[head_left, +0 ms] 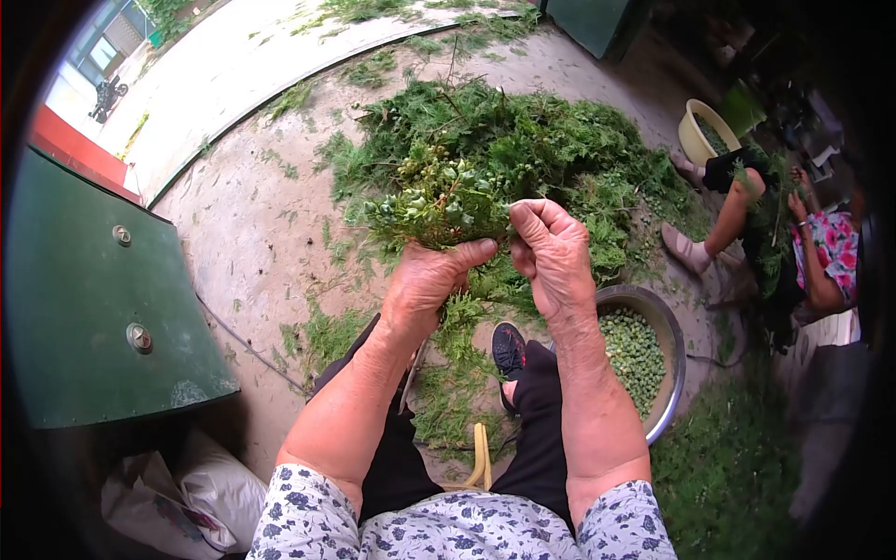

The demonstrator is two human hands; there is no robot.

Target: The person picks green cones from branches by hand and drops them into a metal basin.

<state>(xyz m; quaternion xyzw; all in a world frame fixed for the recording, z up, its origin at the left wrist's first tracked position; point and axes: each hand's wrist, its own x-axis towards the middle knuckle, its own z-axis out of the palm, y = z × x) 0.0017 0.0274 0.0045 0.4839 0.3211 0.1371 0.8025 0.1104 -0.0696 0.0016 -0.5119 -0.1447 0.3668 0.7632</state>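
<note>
1. Sprig of green, scale-leaved foliage, dotted with small pale-green cones: held up above the floor, between the hands and just beyond the left one.
2. Left hand: fingers curled closed round the sprig's lower part, thumb pointing toward the right hand.
3. Right hand: thumb and forefinger pinched together at the sprig's right edge; cannot tell whether a cone sits between them.
4. Step in hand, by my reading: plucking cones one by one. Next move seems to call for a small tug with the right hand while the left steadies the stem, then a drop to the basin.
5. Metal basin: beside the right forearm, which hides part of it; holds many loose green cones.
6. Pile of cut branches: on the floor, beyond both hands.
7. Loose fronds: below the hands, around the shoe; underfoot litter.
8. Co-worker: far right of the hands, holding greenery; yellow tub near.
9. Green metal panel: well left of the hands, not blocking.
</note>
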